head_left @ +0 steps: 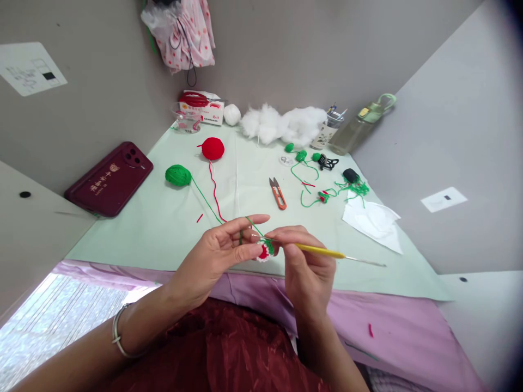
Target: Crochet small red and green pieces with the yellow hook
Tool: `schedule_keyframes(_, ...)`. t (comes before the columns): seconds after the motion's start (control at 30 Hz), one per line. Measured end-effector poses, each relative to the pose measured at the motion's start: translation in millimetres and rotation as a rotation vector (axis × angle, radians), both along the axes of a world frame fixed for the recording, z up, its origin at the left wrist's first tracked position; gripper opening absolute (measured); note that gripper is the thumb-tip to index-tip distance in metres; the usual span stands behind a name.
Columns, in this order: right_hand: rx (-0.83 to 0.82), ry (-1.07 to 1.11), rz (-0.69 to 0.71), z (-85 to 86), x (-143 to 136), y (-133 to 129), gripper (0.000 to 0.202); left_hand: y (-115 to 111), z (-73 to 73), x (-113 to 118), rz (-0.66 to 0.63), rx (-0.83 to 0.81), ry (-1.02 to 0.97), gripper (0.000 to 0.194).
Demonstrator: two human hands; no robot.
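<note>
Between thumb and fingers, my left hand pinches a small crochet piece in red, white and green. Green yarn runs over its raised index finger. My right hand grips a crochet hook by its yellow handle, the metal tip at the piece's top edge. One green strand leads back to the green yarn ball. The red yarn ball lies behind, its strand trailing toward my left hand. Orange thread snips rest on the table beyond my hands.
A dark red phone lies left. White stuffing, a white yarn ball, a pen cup and a green-lidded bottle line the back. Green crochet bits and white paper lie right on the table.
</note>
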State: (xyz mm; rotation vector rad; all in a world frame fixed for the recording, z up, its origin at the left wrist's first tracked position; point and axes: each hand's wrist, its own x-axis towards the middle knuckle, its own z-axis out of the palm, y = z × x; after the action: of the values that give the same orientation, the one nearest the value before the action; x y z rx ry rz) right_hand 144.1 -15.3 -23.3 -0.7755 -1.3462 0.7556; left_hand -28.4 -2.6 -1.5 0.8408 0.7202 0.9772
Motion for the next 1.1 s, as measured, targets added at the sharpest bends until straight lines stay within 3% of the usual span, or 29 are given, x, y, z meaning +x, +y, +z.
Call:
schedule_keyframes(0.2,-0.046,0.159,0.062,2.7,-1,6,0.015,-1,2.7,-3,0.000,0.041,0.044,0.033)
schedule_keyframes(0.47,0.017,-0.014,0.046,6.7,7,-4,0.018,-1,1.8,-5,0.010,0.080,0.112,0.030)
schedule_keyframes(0.8,0.363,-0.447,-0.123,-2.0,10,-12,0.029,0,2.2,-3,0.051,0.107,0.121,0.030)
schedule_keyframes(0.93,0.509,-0.632,-0.262,-10.9,6,-12,0.036,-2,0.7,0,0.064,0.087,0.084,0.042)
schedule_keyframes(1.1,0.588,-0.748,-0.418,-15.6,1,-11,0.038,0,-4.3,1,-0.080,-0.110,-0.061,0.044)
